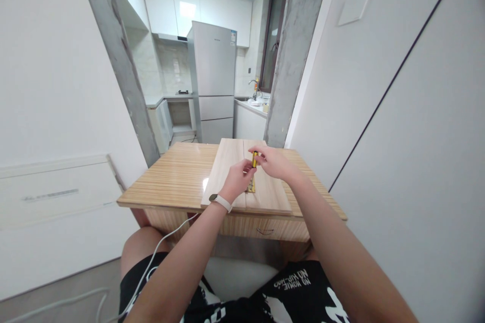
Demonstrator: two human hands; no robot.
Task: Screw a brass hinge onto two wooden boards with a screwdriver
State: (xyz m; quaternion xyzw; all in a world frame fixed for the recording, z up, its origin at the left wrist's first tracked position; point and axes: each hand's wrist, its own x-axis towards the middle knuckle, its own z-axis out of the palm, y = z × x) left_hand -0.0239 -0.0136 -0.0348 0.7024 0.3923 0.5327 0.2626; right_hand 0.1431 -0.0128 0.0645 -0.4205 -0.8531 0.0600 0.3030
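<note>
A short yellow-and-black tool, its exact kind too small to tell, is held between the fingertips of both hands above the boards. My left hand, with a watch on its wrist, pinches it from the lower left. My right hand grips it from the right with thumb and fingers. Under them lie two pale wooden boards side by side, with a thin seam between them. A flat yellow metal piece with holes rests near that seam, partly hidden by my left hand.
The boards lie on a glossy wood-grain table with a drawer handle in front. A white cable runs over my leg to the table's front edge. Beyond the table stands a fridge; a white wall panel is close on the right.
</note>
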